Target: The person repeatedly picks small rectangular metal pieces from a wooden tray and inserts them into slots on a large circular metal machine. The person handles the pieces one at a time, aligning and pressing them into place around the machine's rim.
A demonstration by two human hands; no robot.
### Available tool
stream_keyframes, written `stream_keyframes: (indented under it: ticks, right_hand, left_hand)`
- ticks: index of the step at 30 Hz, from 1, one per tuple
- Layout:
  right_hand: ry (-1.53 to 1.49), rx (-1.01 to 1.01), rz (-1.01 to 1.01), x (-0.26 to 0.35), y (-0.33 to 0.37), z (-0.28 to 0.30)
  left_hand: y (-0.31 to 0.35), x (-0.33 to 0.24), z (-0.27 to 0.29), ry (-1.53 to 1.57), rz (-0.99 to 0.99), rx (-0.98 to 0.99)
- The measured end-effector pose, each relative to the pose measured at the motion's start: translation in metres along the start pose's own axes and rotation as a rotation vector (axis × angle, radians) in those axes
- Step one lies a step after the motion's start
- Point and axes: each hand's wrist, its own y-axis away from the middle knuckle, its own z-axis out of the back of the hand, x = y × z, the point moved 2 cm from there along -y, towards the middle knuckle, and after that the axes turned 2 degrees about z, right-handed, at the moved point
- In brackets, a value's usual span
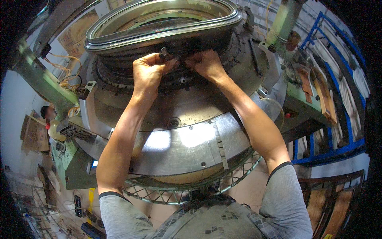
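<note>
Both my arms reach over a large round metal machine (pixel 179 103) with a raised cylinder (pixel 207 42) at its centre. My left hand (pixel 147 73) is closed in a pinch at the near side of the cylinder, and a small dark metal piece (pixel 163 53) sticks up from between thumb and fingers. Close to its right, my right hand (pixel 207 65) is also closed, its fingertips bent in against the dark cylinder wall. Shadow hides what those fingertips hold, if anything. Just below the hands sits a small bright fitting (pixel 183 80) on the machine's inner ring.
A wide ring (pixel 119 30) tops the cylinder. Green posts (pixel 284 24) rise at both sides. A dark bar (pixel 255 57) lies on the plate at right. Beyond stands a blue rack (pixel 334 75) with white rolls. Another person (pixel 48 115) is at far left.
</note>
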Motion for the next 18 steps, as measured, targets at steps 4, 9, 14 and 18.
stream_keyframes:
  ticks: [4, 9, 14, 18]
  right_hand:
    - [0.056, 0.011, 0.006, 0.008, 0.011, 0.015]
    - [-0.455, 0.181, -0.061, 0.037, 0.027, 0.017]
    - [-0.151, 0.063, 0.195, 0.042, 0.032, 0.019]
    - [-0.428, 0.059, 0.09, 0.034, 0.027, 0.021]
  left_hand:
    - [0.001, 0.004, -0.001, 0.059, 0.08, -0.004]
    - [0.001, 0.008, -0.003, 0.06, 0.125, -0.018]
    - [0.0, 0.01, -0.01, 0.056, 0.132, 0.047]
    - [-0.007, 0.007, -0.015, -0.036, 0.256, 0.121]
